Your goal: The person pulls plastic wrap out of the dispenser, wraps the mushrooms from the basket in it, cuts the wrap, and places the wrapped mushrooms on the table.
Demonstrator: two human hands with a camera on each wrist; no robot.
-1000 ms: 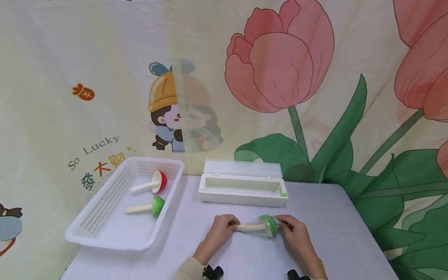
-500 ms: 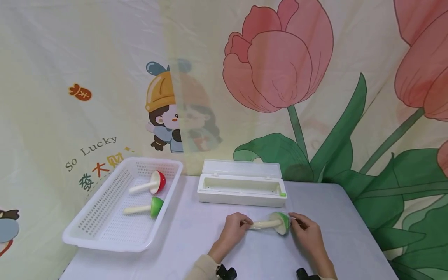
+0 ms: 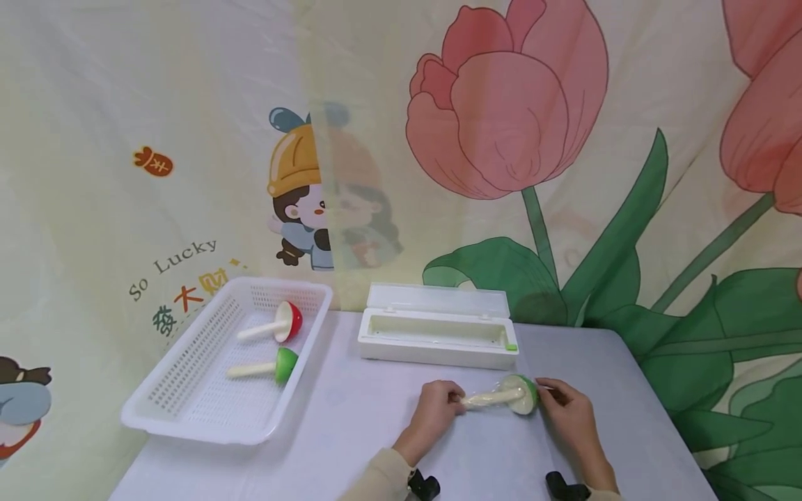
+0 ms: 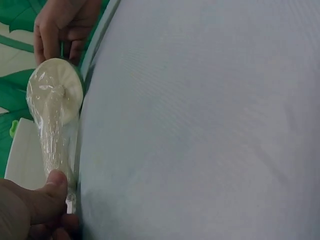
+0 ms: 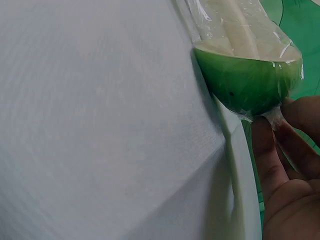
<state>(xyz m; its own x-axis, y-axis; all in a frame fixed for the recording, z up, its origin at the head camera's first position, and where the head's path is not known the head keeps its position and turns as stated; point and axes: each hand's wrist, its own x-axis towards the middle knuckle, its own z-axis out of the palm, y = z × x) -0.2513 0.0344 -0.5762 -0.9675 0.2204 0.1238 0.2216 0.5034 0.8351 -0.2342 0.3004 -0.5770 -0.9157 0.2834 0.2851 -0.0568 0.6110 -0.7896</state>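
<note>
Clear plastic film wraps a toy mushroom (image 3: 501, 397) with a green cap and a cream stem. My left hand (image 3: 435, 410) pinches the stem's end, with the thumb (image 4: 56, 181) laid along the wrapped stem. At the cap's end, my right hand (image 3: 571, 410) pinches a gathered twist of film (image 5: 274, 117) between thumb and fingers. The green cap (image 5: 247, 80) shows film stretched tight over it in the right wrist view. Its pale underside (image 4: 62, 90) faces the left wrist camera.
A white perforated basket (image 3: 182, 435) stands at left, holding a red-capped mushroom (image 3: 288, 322) and an unwrapped green-capped mushroom (image 3: 276, 367). Behind my hands, a long white box (image 3: 435, 353) has its translucent lid (image 3: 438, 299) raised and a green tab at its right end. A printed curtain hangs behind the white-covered table.
Both hands have moved to the right together, carrying the wrapped mushroom. Its cap has turned so that more of the pale underside faces the head camera. The basket and box stay put.
</note>
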